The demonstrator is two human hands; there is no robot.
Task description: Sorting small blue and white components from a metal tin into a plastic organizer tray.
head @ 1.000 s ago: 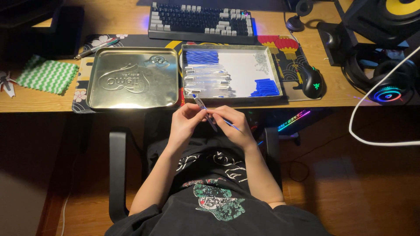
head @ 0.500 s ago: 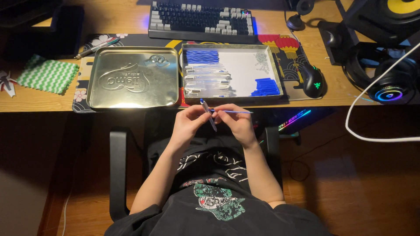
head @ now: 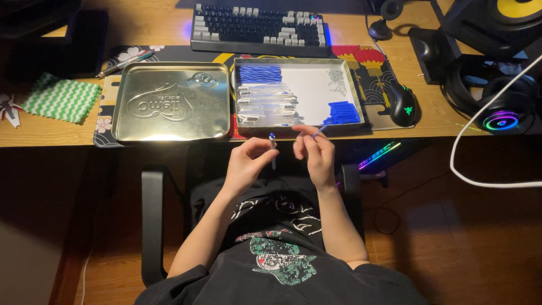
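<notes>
— What does the wooden surface [head: 141, 25] carry?

— A patterned desk mat [head: 104, 121], a mechanical keyboard [head: 259, 25] at the far edge, and a black mouse [head: 403, 104] to the right.

— And on the mat?

— A metal tin lid [head: 172, 101] beside an open tin tray [head: 353, 90]. Left of them lie a green zigzag cloth [head: 59, 99] and a pen [head: 124, 63]; headphones [head: 502, 110] rest far right.

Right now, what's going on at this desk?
A seated person is working with small pen parts just below the desk edge. The left hand pinches a thin pen piece with a blue tip, held upright. The right hand pinches a thin blue refill near the open metal tin, which holds clear pen barrels and blue parts. The tin's lid lies beside it, with a keyboard behind.
</notes>
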